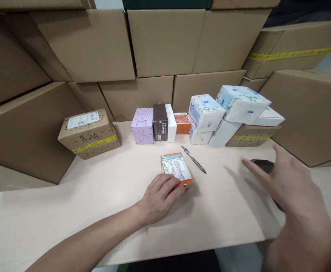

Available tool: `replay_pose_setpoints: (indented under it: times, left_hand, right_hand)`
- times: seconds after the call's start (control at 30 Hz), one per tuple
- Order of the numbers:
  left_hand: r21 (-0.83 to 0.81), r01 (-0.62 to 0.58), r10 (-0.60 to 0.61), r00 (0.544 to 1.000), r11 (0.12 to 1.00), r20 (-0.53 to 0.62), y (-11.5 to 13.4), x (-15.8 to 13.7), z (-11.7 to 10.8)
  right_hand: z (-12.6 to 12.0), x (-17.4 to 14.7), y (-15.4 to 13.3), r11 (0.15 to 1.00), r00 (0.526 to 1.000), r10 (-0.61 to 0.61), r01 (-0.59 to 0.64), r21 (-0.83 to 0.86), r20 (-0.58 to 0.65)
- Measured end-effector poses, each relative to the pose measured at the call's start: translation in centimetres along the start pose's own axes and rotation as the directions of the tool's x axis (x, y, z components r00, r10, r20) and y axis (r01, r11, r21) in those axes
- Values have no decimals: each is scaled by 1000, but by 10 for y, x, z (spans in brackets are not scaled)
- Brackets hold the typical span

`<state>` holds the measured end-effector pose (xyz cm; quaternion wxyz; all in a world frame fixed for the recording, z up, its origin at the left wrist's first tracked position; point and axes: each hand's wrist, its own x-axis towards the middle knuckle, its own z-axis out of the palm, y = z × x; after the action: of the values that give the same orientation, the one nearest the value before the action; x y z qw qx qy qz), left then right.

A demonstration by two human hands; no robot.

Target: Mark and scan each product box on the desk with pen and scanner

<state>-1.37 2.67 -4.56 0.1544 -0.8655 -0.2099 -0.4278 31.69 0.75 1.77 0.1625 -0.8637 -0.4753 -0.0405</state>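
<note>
My left hand (pixel 160 197) is closed on the near end of a small orange-and-white box (pixel 177 166) that lies flat on the table. A label full of small print covers the top of this box. Just to its right lies a grey click pen (pixel 194 159), touched by neither hand. My right hand (pixel 298 192), smeared by motion, hovers at the right with thumb and fingers apart. Beneath and behind it is a flat black object (pixel 262 165), perhaps a phone, mostly hidden by the hand.
A taped carton (pixel 94 132) with handwriting stands left. Along the back are a purple box (pixel 143 126), a dark brown box (pixel 160 122), a white box (pixel 171 122), an orange box (pixel 182 124) and stacked tissue packs (pixel 206 113). Large cardboard boxes (pixel 165 41) wall the table (pixel 103 200).
</note>
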Motion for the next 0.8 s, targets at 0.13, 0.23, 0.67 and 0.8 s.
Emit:
replay_pose_setpoints:
  times: [0.13, 0.23, 0.67, 0.8]
  left_hand:
    - [-29, -5, 5, 1000, 1000, 4, 0, 3, -1]
    - [-30, -4, 4, 1000, 1000, 1, 0, 3, -1]
    - [-39, 13, -12, 1000, 999, 8, 0, -4, 2]
    - [-62, 57, -55, 998, 996, 30, -1, -6, 3]
  right_hand:
    - [30, 1, 62, 959, 935, 277, -256, -119, 219]
    - [46, 1, 87, 960, 905, 270, -224, -169, 330]
    - [13, -11, 20, 994, 935, -43, 4, 112, 351]
    - [-6, -24, -36, 915, 928, -319, 249, 318, 191]
